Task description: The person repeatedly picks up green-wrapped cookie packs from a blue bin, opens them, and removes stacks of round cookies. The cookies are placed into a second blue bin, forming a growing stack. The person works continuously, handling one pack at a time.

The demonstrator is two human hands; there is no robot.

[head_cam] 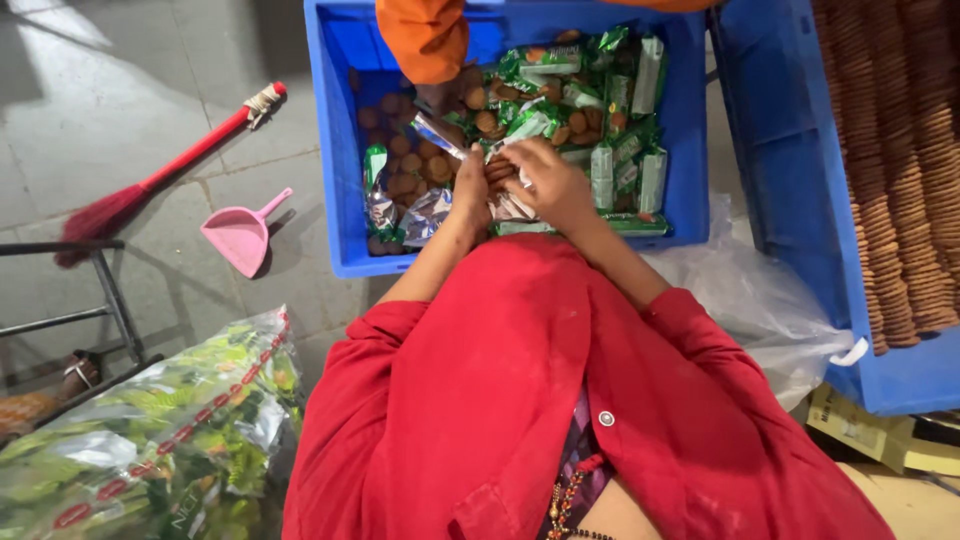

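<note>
A person in a red garment leans over a blue crate (340, 150) on the floor, both hands meeting at its near edge. The left hand (468, 185) pinches a torn silver wrapper (440, 135) that sticks out toward the crate's far left corner, while the right hand (550, 185) closes around a short stack of round brown biscuits (500, 170) just beside it; both hands are closed on what they hold, fingers narrow. Loose biscuits lie along the left side of the crate, and green sealed packets (620, 130) fill its right side. An orange sleeve (425, 40) of a 2nd person reaches in from the far edge.

The stack looks lightly held, so a slip of the fingers could scatter or snap biscuits among the loose ones below. The 2 people work close together in 1 crate, and a bumped wrist could knock the stack free. A 2nd blue crate (790, 150) of stacked biscuits stands to the right, and a pink dustpan (240, 235) and red broom (160, 175) lie on the floor to the left.
</note>
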